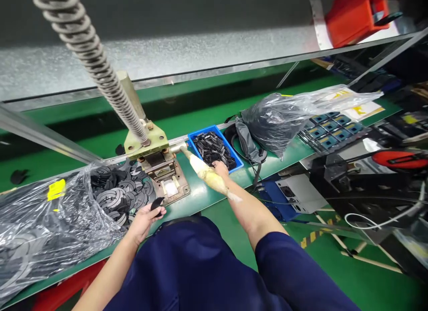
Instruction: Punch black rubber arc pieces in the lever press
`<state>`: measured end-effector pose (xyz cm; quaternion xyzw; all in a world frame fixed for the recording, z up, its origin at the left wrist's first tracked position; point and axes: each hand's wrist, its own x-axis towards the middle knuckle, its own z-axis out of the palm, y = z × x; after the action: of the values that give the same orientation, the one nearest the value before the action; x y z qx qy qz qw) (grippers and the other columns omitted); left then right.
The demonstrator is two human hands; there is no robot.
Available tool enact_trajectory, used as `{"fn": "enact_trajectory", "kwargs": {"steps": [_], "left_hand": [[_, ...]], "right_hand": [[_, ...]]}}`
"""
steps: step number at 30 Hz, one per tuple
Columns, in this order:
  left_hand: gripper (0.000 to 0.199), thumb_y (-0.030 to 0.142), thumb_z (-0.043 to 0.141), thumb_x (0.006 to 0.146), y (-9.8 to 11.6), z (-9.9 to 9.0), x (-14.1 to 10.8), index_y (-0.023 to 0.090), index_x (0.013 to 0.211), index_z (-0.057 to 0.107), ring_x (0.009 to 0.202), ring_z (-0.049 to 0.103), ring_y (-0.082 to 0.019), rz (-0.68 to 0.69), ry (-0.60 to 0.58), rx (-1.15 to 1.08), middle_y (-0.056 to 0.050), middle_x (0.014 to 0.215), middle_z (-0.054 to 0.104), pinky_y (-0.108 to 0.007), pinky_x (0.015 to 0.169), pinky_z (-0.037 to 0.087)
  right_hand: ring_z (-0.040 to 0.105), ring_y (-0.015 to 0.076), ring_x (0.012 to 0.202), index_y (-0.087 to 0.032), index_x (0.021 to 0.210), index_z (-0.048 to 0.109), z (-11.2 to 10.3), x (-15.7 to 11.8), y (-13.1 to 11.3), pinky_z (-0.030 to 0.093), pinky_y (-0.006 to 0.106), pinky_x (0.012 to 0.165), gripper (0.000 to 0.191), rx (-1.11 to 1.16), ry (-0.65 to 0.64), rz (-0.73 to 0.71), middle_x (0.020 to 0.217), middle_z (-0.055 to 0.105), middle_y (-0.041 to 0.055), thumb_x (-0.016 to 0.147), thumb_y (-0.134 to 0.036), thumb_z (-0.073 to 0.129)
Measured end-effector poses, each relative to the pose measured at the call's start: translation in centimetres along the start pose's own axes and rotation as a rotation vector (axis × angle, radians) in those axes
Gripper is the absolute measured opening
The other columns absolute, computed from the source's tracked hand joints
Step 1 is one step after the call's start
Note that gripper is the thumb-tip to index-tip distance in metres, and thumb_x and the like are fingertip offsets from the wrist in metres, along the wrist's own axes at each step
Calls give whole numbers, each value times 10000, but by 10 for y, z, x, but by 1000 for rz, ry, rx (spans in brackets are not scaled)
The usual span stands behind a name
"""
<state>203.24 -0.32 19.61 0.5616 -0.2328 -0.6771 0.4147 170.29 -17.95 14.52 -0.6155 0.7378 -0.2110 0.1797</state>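
From where I stand, the person's left hand is at about eight o'clock from their chest, with finger and thumb pinching a curved black piece just above the bench edge. The right hand is at about twelve o'clock, fingers curled down into the black strips that fill a blue tray. Its fingertips are buried, so I can't tell whether it is gripping anything. Between the hands stands a hand press with a coiled spring, a tape-wrapped lever and a metal die. The press is empty as far as I can see, though its head hides part of the die. At about ten o'clock, a clear plastic bag spills a large heap of black rings towards the press. Going by the piles alone, there is plenty of ring stock on hand, and the tray already looks well filled. I can't tell whether the strips came from the rings, or whether the piece in the left hand matches either lot, since fingers hide much of it. Farther off, at about two o'clock, a dark plastic bag covers part of a grey pouch, and its contents can't be made out.
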Motion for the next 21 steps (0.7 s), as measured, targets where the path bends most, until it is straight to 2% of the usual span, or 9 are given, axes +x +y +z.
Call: {"fn": "enact_trajectory", "kwargs": {"steps": [4, 9, 14, 17, 21], "left_hand": [[494, 254, 867, 543, -3, 21, -4, 120, 964, 646, 730, 648, -145, -9, -4, -33, -33, 822, 657, -285, 732, 532], [378, 312, 848, 589, -5, 48, -1, 147, 780, 566, 637, 604, -116, 9, -30, 15, 21, 671, 573, -262, 663, 511], [424, 471, 796, 624, -10, 81, 18, 132, 756, 578, 523, 512, -82, 61, -3, 39, 17, 615, 547, -233, 543, 460], [449, 466, 812, 593, -12, 100, 33, 116, 791, 611, 499, 480, -70, 109, 23, 40, 7, 621, 556, -209, 481, 414], [416, 427, 833, 566, -11, 123, 47, 130, 726, 590, 474, 451, -63, 161, 84, 43, 23, 584, 534, -201, 455, 386]], "right_hand": [[607, 188, 981, -161, 1171, 574, -2, -4, 10, 523, 398, 833, 337, 40, 13, -60, 1162, 601, 79, 901, -361, 558], [610, 173, 955, -160, 1107, 599, -16, -25, 19, 519, 391, 833, 295, 114, 60, -263, 1113, 620, 69, 901, -367, 557], [604, 178, 953, -170, 1037, 659, -25, -48, 13, 499, 376, 876, 213, 202, 63, -480, 1004, 650, 74, 901, -288, 546], [599, 192, 938, -185, 1062, 678, -25, -59, 8, 499, 359, 878, 241, 243, 45, -564, 975, 656, 92, 905, -263, 514], [601, 208, 904, -174, 1186, 621, -24, -70, 4, 499, 380, 874, 327, 281, 9, -615, 928, 671, 84, 880, -255, 541]]}}
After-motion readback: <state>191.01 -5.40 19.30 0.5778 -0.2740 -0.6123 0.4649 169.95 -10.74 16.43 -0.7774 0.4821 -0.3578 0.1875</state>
